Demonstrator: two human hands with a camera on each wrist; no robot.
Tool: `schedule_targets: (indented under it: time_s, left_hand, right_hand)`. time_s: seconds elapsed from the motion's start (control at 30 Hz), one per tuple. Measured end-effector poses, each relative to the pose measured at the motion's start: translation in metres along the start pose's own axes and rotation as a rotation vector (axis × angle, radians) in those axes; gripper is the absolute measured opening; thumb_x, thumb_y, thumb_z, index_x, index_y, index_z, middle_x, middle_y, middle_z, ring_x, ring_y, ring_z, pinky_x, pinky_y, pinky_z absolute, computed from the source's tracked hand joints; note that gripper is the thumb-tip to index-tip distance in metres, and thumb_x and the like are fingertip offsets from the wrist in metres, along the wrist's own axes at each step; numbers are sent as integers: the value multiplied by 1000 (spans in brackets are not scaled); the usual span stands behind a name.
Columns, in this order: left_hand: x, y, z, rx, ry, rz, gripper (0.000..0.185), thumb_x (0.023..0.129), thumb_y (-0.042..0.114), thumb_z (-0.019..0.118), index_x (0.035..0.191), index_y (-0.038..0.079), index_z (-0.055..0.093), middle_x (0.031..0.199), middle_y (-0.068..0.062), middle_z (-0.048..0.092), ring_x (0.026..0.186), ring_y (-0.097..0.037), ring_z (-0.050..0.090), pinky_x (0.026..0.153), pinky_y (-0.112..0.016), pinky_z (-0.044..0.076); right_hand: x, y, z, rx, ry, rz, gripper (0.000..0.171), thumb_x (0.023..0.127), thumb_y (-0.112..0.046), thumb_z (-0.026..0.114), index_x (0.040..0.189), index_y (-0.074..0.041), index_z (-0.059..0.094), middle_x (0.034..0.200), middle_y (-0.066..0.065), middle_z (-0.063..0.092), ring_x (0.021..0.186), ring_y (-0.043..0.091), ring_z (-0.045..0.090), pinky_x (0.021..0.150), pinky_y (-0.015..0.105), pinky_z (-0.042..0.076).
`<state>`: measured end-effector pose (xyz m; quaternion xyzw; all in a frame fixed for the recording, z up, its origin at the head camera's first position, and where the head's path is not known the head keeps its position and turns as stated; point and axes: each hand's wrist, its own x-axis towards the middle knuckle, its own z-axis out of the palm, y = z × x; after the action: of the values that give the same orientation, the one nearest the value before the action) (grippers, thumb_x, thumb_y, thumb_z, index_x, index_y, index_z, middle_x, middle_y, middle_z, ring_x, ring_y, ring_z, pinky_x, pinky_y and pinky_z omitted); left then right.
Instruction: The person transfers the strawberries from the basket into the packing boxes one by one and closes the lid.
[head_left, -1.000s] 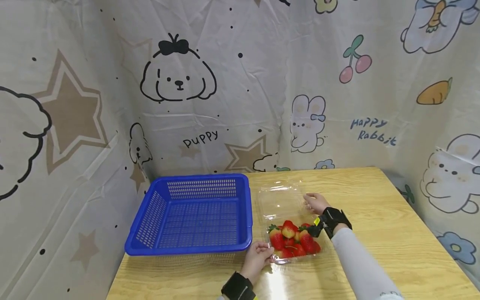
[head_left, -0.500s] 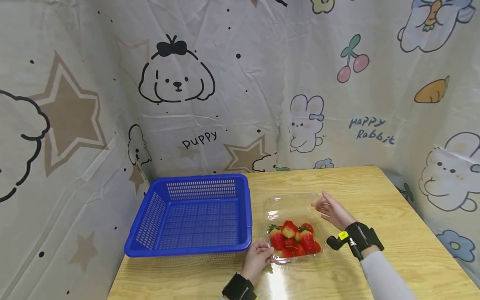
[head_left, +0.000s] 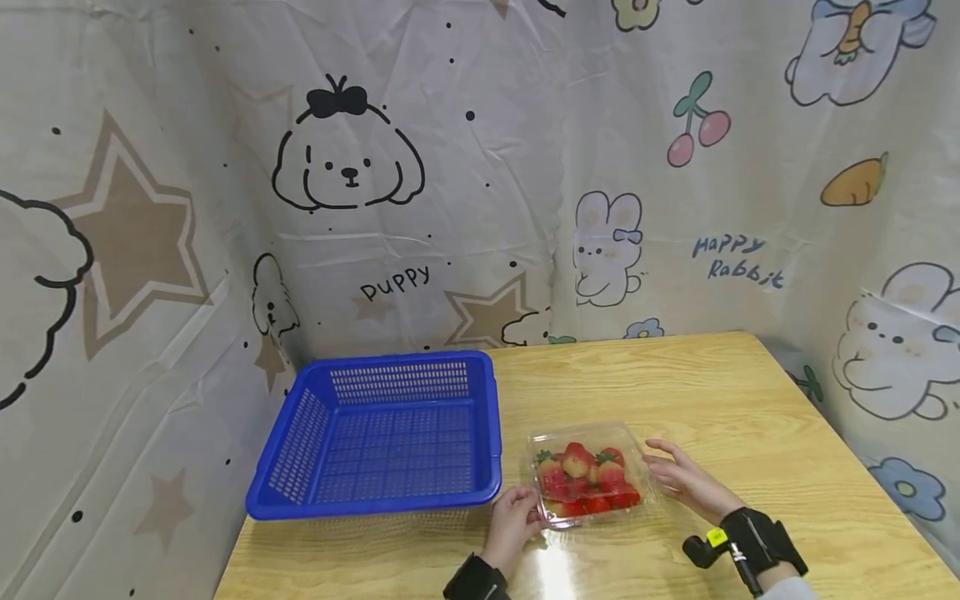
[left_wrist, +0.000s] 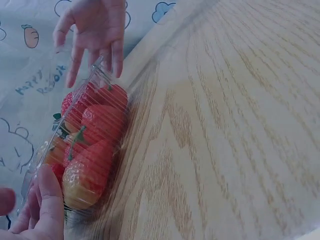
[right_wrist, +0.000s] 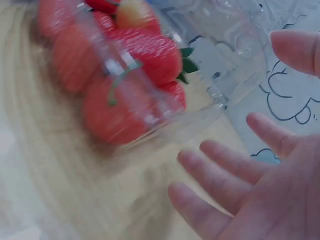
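Note:
A clear plastic clamshell box (head_left: 558, 522) of red strawberries (head_left: 594, 481) sits on the table, its clear lid (head_left: 585, 433) folded forward over the fruit. At the near left corner, my left hand (head_left: 514, 521) holds the box's edge; in the left wrist view its fingers (left_wrist: 49, 195) lie along the side. Off the box's right side, my right hand (head_left: 693, 483) has its fingers extended and spread toward the lid. The right wrist view shows the right palm (right_wrist: 280, 195) holding nothing, with blurred strawberries (right_wrist: 117, 107) beside it.
A blue plastic basket (head_left: 486, 450) with slotted walls stands left of the box, close to my left hand. The wooden table (head_left: 712, 375) reaches back to a printed cloth (head_left: 450, 167), which hangs along the back and both sides.
The lid, lying back behind the box a second ago, has swung forward over the strawberries. My right hand has moved right and nearer to me. My left hand stays at the same corner.

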<state>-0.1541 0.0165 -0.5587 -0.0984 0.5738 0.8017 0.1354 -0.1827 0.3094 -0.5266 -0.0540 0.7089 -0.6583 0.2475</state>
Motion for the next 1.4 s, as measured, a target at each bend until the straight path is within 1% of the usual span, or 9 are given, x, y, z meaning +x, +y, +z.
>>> schedule_targets:
  time_s: [0.13, 0.27, 0.4, 0.6, 0.73, 0.87, 1.1, 1.27, 1.4]
  left_hand:
    - [-4, 3, 0, -28, -21, -14, 23, 89, 11, 49, 99, -9, 52, 81, -5, 52, 65, -10, 52, 63, -25, 52]
    - [-7, 3, -1, -54, -66, -15, 25, 88, 8, 47, 104, -12, 49, 86, -8, 55, 67, -11, 55, 67, -29, 53]
    - [-8, 1, -2, -63, -86, 8, 30, 85, 0, 45, 111, -15, 43, 89, -9, 55, 68, -11, 56, 71, -32, 54]
    - [-5, -7, 0, -7, -69, 27, 38, 76, -8, 54, 112, -13, 42, 84, -7, 50, 69, -11, 57, 70, -29, 54]
    - [-2, -10, 0, 11, -47, 37, 38, 74, -9, 55, 110, -12, 42, 80, -7, 49, 66, -13, 57, 68, -28, 54]
    - [-4, -8, 1, 32, -28, 46, 39, 73, -11, 56, 110, -13, 43, 79, -5, 48, 63, -13, 58, 67, -29, 54]
    - [-8, -2, 3, 33, -9, 54, 41, 71, -11, 56, 110, -13, 45, 77, -3, 47, 62, -11, 57, 66, -27, 54]
    - [-8, -1, 4, 16, -3, 46, 40, 71, -12, 56, 110, -13, 45, 78, -3, 46, 62, -11, 57, 66, -27, 54]
    - [-7, -1, 3, 7, -5, 50, 40, 70, -16, 55, 109, -15, 45, 75, -3, 47, 60, -11, 57, 64, -27, 54]
  right_hand:
    - [-3, 9, 4, 1, 0, 16, 64, 99, -27, 33, 142, 5, -3, 141, 37, 13, 129, 45, 25, 99, 55, 28]
    - [-6, 18, 5, 32, -20, 22, 62, 100, -26, 32, 140, 10, 2, 137, 29, 35, 116, 21, 49, 96, 46, 36]
    - [-8, 23, 6, 29, -13, 26, 63, 100, -28, 34, 138, 14, 7, 133, 22, 44, 103, 4, 53, 93, 40, 41]
    - [-10, 27, 9, -2, 14, 33, 64, 99, -29, 35, 137, 17, 10, 133, 29, 40, 104, 7, 54, 91, 36, 44]
    - [-12, 29, 12, 8, 32, 28, 63, 99, -28, 38, 136, 17, 14, 115, 16, 54, 96, 11, 57, 84, 31, 48]
    - [-16, 32, 15, 80, 32, 14, 61, 98, -22, 42, 135, 17, 12, 100, 4, 58, 87, 12, 59, 78, 28, 50]
    - [-18, 34, 21, 254, 62, 15, 58, 95, -16, 48, 137, 11, 19, 94, 3, 65, 86, 12, 64, 78, 26, 51]
    - [-18, 35, 22, 292, 70, 15, 46, 94, -13, 48, 131, 8, 30, 91, 3, 66, 84, 12, 64, 77, 26, 51]
    - [-18, 36, 21, 296, 68, 22, 48, 95, -12, 47, 132, 9, 26, 92, 2, 66, 85, 12, 64, 78, 25, 51]
